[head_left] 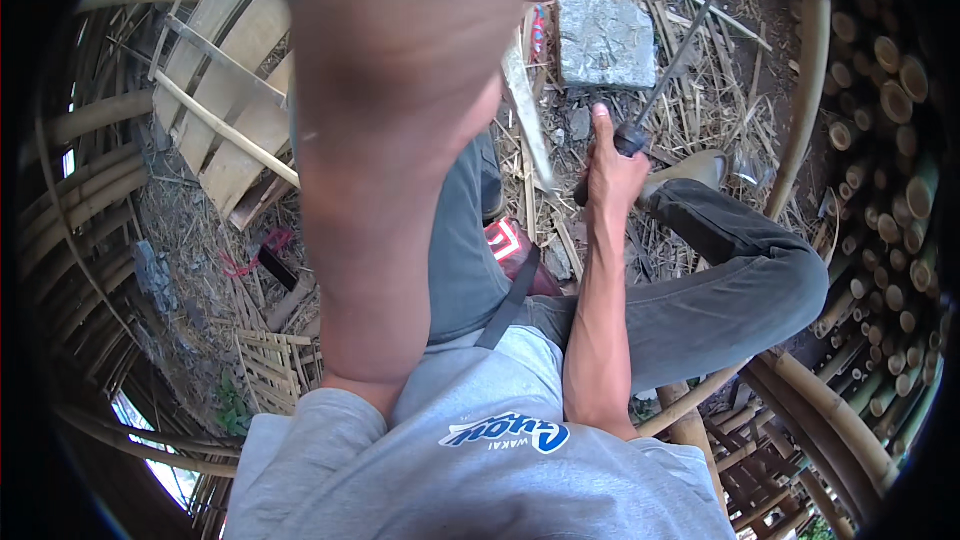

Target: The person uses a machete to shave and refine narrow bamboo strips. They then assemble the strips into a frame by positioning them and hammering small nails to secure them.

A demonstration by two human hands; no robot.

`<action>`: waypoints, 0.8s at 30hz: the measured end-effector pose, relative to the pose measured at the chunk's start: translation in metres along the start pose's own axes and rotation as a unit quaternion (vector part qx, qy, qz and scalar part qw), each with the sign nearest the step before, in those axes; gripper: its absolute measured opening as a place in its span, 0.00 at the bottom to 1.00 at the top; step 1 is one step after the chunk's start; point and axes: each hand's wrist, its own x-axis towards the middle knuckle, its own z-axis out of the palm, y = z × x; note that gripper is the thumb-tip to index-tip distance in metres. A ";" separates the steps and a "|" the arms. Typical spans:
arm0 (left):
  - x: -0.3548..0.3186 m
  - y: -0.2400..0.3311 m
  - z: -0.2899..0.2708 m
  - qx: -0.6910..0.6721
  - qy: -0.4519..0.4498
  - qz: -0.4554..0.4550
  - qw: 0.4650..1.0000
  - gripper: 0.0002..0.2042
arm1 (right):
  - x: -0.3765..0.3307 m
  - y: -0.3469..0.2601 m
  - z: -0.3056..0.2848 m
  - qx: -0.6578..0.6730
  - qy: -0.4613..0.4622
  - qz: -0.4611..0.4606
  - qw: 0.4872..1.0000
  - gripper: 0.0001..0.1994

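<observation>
R hand [612, 172]: closed in a fist round the dark handle of a long knife [668, 78]; thumb lies up along the handle, I think to steady and aim the blade.
Knife: 1 only. Thin dark blade goes up and to the right, away from the body, its tip over the straw near the stone.
L hand: the arm [385, 140] is lifted close to the camera and covers much of the view; only a bit of the hand shows at the top edge, so I cannot tell if fingers are spread or closed, or if it holds smth.
Bamboo strip [528, 120]: 1 pale flat strip, standing steep between the L arm and the R hand, just beside the knife handle. Upper end goes behind the L arm, so maybe that hand keeps it up; not visible.
Stone [605, 40]: 1 grey square block on the ground, beyond the strip; apart from the blade.
Person's pose: sits low, knees bent, grey trousers [720, 280]; 1 shoe [690, 170] seen by the R hand. Legs are open, prob. to leave working space in the middle.
Ground: dry straw and bamboo splinters everywhere, too many to count.
Planks [225, 90]: about 4 pale boards with 2 thin slats across, lying at left.
Cut bamboo poles [890, 140]: stacked at right w/ round ends to the viewer, dozens.
Curved bamboo [810, 80]: long bent poles ring the place, several each side.
</observation>
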 end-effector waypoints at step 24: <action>0.094 0.068 -0.162 -0.213 0.089 0.096 0.968 0.16 | -0.061 -0.217 -0.022 -0.058 -0.275 -0.284 0.917 0.15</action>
